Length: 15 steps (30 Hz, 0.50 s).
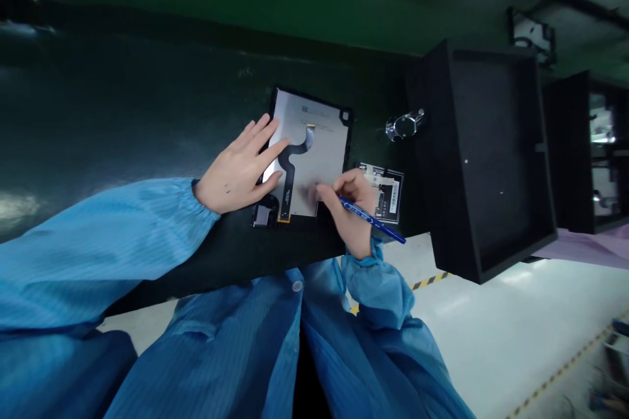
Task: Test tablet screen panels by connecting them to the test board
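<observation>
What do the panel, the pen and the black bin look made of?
Panel: seemingly matte grey metal or film backing, soft sheen, black flex ribbon across it. Pen, in the right hand: likely glossy blue plastic. Bin: probably matte black plastic; dull, flat walls.

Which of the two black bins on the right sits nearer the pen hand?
The larger open black bin beside the right hand; the other bin sits farther right, cut off by the frame edge.

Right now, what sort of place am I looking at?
Probably an electronics assembly line: blue work-coat sleeves, a bare screen panel with its flat cable on a dark green bench, black parts trays alongside.
</observation>
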Motion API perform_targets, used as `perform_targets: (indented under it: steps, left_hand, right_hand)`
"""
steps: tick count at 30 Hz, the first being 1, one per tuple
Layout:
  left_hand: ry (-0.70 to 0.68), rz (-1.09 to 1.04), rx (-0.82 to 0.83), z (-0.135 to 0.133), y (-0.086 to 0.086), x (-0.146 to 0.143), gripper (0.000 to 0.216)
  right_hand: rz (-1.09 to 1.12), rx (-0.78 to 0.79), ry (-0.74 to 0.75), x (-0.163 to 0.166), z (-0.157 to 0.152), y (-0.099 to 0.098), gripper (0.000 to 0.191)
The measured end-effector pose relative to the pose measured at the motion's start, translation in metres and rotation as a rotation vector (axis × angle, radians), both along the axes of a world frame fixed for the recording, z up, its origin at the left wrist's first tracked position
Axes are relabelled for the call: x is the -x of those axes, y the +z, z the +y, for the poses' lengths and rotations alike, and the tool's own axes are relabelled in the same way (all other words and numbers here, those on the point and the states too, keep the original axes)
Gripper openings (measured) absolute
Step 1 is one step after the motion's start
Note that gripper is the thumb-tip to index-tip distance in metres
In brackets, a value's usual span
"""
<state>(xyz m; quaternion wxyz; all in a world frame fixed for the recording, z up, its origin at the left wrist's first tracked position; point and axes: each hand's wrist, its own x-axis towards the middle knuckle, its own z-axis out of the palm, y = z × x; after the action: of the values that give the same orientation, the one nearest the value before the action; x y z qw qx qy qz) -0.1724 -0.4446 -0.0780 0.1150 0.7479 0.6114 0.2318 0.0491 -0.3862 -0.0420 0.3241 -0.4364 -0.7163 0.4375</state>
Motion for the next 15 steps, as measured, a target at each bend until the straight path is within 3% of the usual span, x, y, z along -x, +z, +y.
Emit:
perform_targets:
  steps: [4, 6, 9, 12, 15]
  left_hand:
    - [-0.046, -0.015, -0.013, 0.001, 0.0, -0.001, 0.056]
    - [-0.059, -0.016, -0.011, 0.002, -0.001, -0.002, 0.056]
    - [-0.064, -0.005, 0.0, 0.002, -0.002, -0.002, 0.057]
    - [-0.065, -0.039, 0.009, 0.0, 0.001, -0.001, 0.059]
    - [0.037, -0.224, -0.023, 0.001, 0.016, -0.002, 0.053]
  right_hand:
    - [-0.04, -0.029, 0.097, 0.002, 0.042, 0.018, 0.013]
    - [-0.06, -0.046, 0.138, 0.011, 0.062, 0.016, 0.02]
    - [-0.095, -0.085, 0.186, 0.028, 0.084, 0.002, 0.014]
    - [-0.092, -0.078, 0.246, 0.04, 0.093, -0.007, 0.018]
    - [0.049, -0.014, 0.3, 0.037, 0.09, 0.003, 0.021]
